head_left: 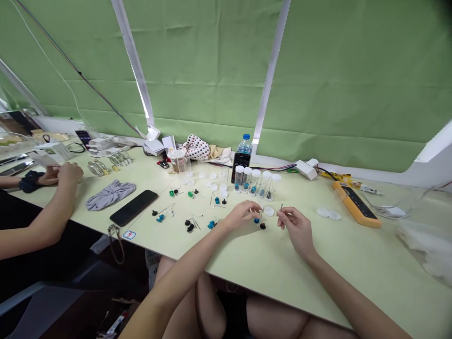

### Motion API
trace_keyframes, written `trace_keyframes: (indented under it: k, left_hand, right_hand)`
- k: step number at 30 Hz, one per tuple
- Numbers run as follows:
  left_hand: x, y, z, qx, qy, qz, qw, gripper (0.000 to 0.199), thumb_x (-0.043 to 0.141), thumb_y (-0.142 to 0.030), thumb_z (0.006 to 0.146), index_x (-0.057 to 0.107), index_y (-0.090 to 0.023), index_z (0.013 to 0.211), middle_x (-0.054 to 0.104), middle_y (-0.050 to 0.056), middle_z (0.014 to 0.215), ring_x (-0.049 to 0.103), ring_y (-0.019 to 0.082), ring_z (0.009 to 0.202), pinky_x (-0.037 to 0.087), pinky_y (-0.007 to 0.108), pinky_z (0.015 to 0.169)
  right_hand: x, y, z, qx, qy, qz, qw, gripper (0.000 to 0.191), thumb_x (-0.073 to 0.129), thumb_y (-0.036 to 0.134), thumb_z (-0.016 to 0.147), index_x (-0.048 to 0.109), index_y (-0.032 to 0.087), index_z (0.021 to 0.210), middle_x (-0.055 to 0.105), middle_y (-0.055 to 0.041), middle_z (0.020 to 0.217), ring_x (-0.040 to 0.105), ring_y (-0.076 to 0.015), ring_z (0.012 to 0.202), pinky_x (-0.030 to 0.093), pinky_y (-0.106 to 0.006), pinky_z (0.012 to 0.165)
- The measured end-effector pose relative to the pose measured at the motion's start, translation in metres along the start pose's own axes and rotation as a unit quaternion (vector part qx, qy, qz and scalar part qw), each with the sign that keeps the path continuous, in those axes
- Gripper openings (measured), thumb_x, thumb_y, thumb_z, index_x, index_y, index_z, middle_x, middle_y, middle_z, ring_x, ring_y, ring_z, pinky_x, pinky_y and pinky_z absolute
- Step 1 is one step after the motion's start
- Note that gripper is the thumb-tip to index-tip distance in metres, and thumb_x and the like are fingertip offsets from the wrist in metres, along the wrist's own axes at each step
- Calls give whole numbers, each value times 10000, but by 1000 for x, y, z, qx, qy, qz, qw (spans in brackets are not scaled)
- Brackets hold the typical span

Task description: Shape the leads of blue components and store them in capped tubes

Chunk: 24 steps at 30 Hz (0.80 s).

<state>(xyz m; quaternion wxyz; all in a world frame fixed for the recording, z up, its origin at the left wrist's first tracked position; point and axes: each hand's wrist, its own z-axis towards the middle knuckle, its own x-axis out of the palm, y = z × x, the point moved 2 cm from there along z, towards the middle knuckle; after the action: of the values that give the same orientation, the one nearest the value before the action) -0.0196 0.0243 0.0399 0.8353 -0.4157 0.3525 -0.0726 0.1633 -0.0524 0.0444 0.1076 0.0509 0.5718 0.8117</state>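
Observation:
My left hand (242, 215) pinches a thin metal pin (260, 214) above the pale green table (318, 254). My right hand (296, 227) pinches another small metal pin (281, 208), its tip pointing up. Between my hands lie a blue plastic piece (256, 220), a black knob-like piece (262, 226) and a white round lid (269, 211). Just beyond them stands a row of clear plastic tubes (252, 182) with white caps, holding blue and dark parts. The hands touch none of these.
Loose blue and black parts, wire pins and white lids (213, 187) lie further left. A co-worker's hands (67, 174) rest at the far left, near a black smartphone (133, 207) and grey cloth (110, 194). A yellow multimeter (356, 205) sits right; a water bottle (245, 143) stands behind.

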Motion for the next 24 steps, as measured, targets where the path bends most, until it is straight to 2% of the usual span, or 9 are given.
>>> trace_keyframes:
  k: [3, 5, 8, 11, 16, 21, 24]
  left_hand:
    - [6, 8, -1, 1, 55, 36, 998, 403, 684, -356, 686, 588, -182, 1037, 607, 77, 1032, 536, 194, 989, 392, 286, 861]
    - [10, 14, -1, -5, 76, 62, 995, 389, 687, -315, 687, 587, -181, 1039, 606, 74, 1037, 535, 188, 991, 390, 278, 857]
    - [16, 20, -1, -17, 74, 88, 993, 251, 621, -238, 749, 605, -178, 991, 626, 55, 947, 552, 165, 912, 399, 258, 814]
    - [18, 19, -1, -26, 54, 67, 996, 165, 569, -199, 780, 620, -176, 935, 634, 41, 915, 560, 143, 839, 407, 241, 782]
    - [14, 12, -2, -54, -50, -75, 994, 202, 538, -222, 793, 613, -162, 971, 638, 54, 923, 580, 145, 825, 436, 263, 786]
    - [10, 4, 1, -88, -103, -301, 944, 274, 607, -298, 751, 625, -111, 950, 633, 100, 964, 628, 162, 785, 485, 315, 789]
    - [9, -1, 2, -102, -108, -365, 919, 364, 662, -359, 705, 642, -90, 948, 638, 123, 970, 632, 166, 752, 505, 341, 777]
  right_hand:
    - [-3, -1, 1, 3, -9, -2, 1000, 205, 642, 369, 769, 574, 182, 817, 531, 17, 561, 496, -117, 516, 389, -233, 473]
    - [-4, -2, 1, 8, -12, -6, 1000, 204, 641, 369, 771, 575, 183, 822, 525, 22, 547, 483, -112, 504, 380, -230, 467]
    - [-3, -6, 1, 14, -12, -12, 1000, 207, 644, 371, 769, 577, 184, 830, 514, 27, 531, 468, -109, 494, 367, -225, 457]
    - [-3, -12, 2, 17, -10, -19, 1000, 214, 647, 375, 766, 577, 186, 837, 508, 30, 522, 456, -106, 483, 354, -222, 445]
    - [-6, -18, 5, 13, -23, -39, 999, 258, 643, 415, 756, 576, 182, 845, 515, 23, 524, 467, -113, 484, 362, -223, 436]
    - [-5, -17, 8, 15, 12, -61, 998, 287, 630, 446, 754, 573, 174, 825, 570, -8, 577, 498, -125, 511, 416, -239, 468]
    - [-2, -17, 7, 14, 36, -70, 997, 288, 616, 448, 767, 575, 168, 821, 588, -21, 596, 515, -133, 530, 431, -248, 488]
